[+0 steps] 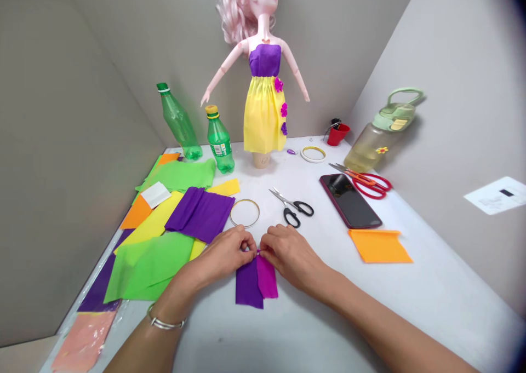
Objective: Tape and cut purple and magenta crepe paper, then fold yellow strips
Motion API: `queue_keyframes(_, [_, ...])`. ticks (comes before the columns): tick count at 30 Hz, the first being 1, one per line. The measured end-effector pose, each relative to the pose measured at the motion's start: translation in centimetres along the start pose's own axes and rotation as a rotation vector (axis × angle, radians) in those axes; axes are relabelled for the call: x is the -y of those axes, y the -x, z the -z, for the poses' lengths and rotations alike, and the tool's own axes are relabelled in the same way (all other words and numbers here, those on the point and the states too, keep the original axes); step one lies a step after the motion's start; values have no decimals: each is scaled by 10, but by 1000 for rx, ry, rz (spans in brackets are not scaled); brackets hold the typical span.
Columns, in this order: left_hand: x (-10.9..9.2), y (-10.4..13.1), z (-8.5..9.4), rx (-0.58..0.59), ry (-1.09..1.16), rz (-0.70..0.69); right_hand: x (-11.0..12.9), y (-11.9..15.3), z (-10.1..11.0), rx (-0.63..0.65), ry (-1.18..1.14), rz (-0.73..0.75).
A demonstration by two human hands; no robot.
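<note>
Low in the middle of the table, a purple crepe paper strip (247, 286) and a magenta crepe paper strip (268, 281) hang side by side from their gathered top ends. My left hand (232, 250) pinches the gathered top from the left, near the purple strip. From the other side my right hand (287, 252) pinches the same spot, above the magenta strip. The fingertips nearly meet, and they partly hide the gathered ends. Just beyond my hands lie a roll of thin tape (245, 213) and black-handled scissors (292, 206), both untouched.
At the back stands a doll (265, 88) in a purple and yellow dress, beside green bottles (221, 143). Folded colored sheets (152, 263) cover the left side. To the right are a phone (350, 200), red scissors (370, 184), an orange piece (380, 247) and a water bottle (378, 135).
</note>
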State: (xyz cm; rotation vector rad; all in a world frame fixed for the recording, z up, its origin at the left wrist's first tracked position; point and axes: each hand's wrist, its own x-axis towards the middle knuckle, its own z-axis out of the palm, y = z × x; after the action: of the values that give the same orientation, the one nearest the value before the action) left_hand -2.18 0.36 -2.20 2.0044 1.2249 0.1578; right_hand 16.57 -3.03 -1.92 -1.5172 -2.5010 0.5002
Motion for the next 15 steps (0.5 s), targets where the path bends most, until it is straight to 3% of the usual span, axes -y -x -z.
queue_keyframes(11, [-4,0,-2,-10,-45,3,4,-3,-5,-3,30,-29])
queue_keyframes(15, [1,0,1,-70,-56,-13,4,-2,-6,-11,42,-32])
